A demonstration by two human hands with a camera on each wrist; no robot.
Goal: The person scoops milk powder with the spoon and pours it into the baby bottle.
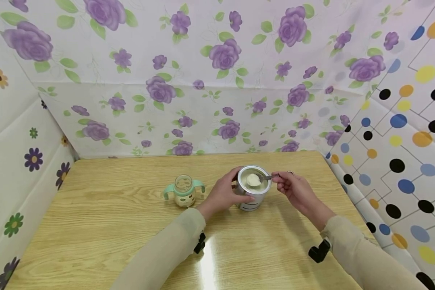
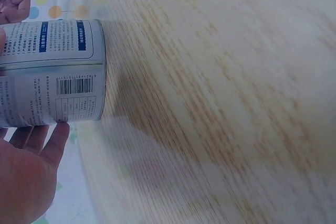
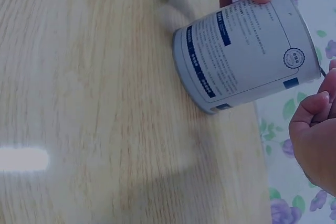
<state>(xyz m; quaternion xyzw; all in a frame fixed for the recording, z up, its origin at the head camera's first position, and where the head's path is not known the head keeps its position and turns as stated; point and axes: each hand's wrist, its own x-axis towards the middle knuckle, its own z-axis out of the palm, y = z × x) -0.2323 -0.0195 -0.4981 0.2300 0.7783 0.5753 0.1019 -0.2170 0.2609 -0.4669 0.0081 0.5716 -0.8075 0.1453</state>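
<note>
Head view: shows a cylindrical silvery-white metal can (image 1: pixel 260 199) right of centre, over the far half of a yellowish wood-grain tabletop (image 1: pixel 112 241), with mouth facing up. Cannot tell for sure about full contact between base and wood.

Held around the side by the left hand (image 1: pixel 224 192), with thumb across the near wall and fingers bent round the far left side; partly opened to the width of the can, with a grip on nothing else. Pinched by the right hand (image 1: pixel 297 191), between thumb and forefinger, with the other fingers folded in: the handle of a slim metal spoon (image 1: pixel 270 177). Reaches in from the right across the can's rim, bearing a rounded heap of creamy-white powder (image 1: pixel 253 179) over the mouth. Cannot judge height above the contents.

Near the left hand, apart from the can, stands upright a squat clear bottle (image 1: pixel 185 198) with mint-green collar and two curved side handles.

Also visible: cream sleeves (image 1: pixel 166 245) on both arms, a small black device (image 1: pixel 319 251) at each wrist, and behind the table a white cloth with purple roses (image 1: pixel 159 90). To the right, a white cloth with coloured dots (image 1: pixel 396 165); to the left, a white cloth with daisy-like flowers (image 1: pixel 7 161).
</note>
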